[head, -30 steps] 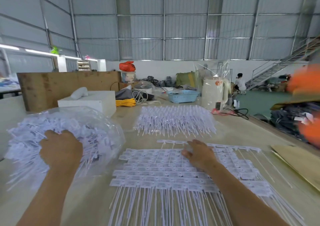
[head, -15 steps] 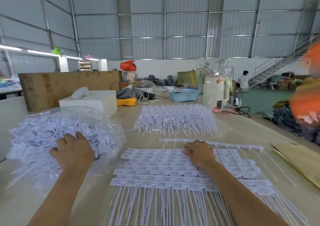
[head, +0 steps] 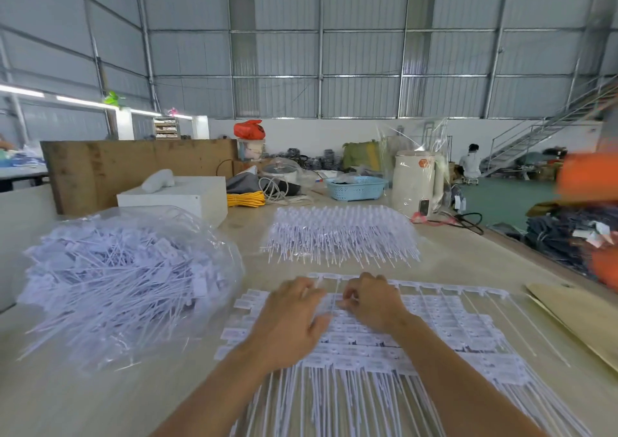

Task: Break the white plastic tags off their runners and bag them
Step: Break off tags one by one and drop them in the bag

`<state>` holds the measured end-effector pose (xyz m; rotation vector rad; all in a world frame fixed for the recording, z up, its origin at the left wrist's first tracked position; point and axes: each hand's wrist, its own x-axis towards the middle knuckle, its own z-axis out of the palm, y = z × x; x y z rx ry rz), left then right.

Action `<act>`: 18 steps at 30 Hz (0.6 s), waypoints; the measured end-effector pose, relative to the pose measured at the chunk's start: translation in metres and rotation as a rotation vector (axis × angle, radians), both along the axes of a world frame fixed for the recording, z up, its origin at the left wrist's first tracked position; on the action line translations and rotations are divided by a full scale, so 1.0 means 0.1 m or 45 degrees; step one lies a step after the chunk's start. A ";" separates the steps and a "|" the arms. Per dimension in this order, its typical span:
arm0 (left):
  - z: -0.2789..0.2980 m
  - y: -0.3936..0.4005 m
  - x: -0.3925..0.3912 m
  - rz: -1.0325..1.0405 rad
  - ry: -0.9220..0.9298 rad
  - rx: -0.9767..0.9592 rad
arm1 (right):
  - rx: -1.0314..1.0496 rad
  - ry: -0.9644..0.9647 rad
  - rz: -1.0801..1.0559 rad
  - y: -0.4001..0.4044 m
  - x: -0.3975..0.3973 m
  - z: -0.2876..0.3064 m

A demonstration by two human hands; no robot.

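Bag [head: 127, 279] first, at the far left of the counter [head: 83, 400]: it lies on its side, clear, stuffed with loose tags, with stems poking out toward me, so I would want its mouth turned my way before the next handful goes in. Next comes my left hand [head: 291, 319], resting on the top sheet [head: 434, 323] of tags with its fingers loosely spread and flat; I'd press it down there as the anchor, close to the break line, so the sheet doesn't lift. Just beside it, my right hand [head: 374, 303] has its fingers curled in at the far rows, seemingly pinching a tag or its runner, though I cannot see the tips well enough to be sure. I'd snap with a short twist, not a pull, since these thin stems look likely to bend or tangle. Beyond the hands a second stack [head: 341, 236] of unbroken sheets waits, well apart. Working row by row from the far edge toward me should keep loose tags from scattering rightward across the counter.
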<state>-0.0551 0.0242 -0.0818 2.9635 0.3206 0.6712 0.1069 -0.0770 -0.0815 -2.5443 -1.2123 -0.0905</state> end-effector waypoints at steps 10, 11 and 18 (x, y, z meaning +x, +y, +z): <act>-0.24 -0.06 0.08 0.057 0.264 0.103 | -0.142 0.133 0.043 0.15 0.04 -0.04; -0.24 -0.06 0.09 0.057 0.264 0.097 | -0.095 0.098 0.042 0.17 0.03 -0.04; -0.26 -0.05 0.09 0.025 0.249 0.000 | -0.007 -0.093 -0.085 0.21 0.00 -0.04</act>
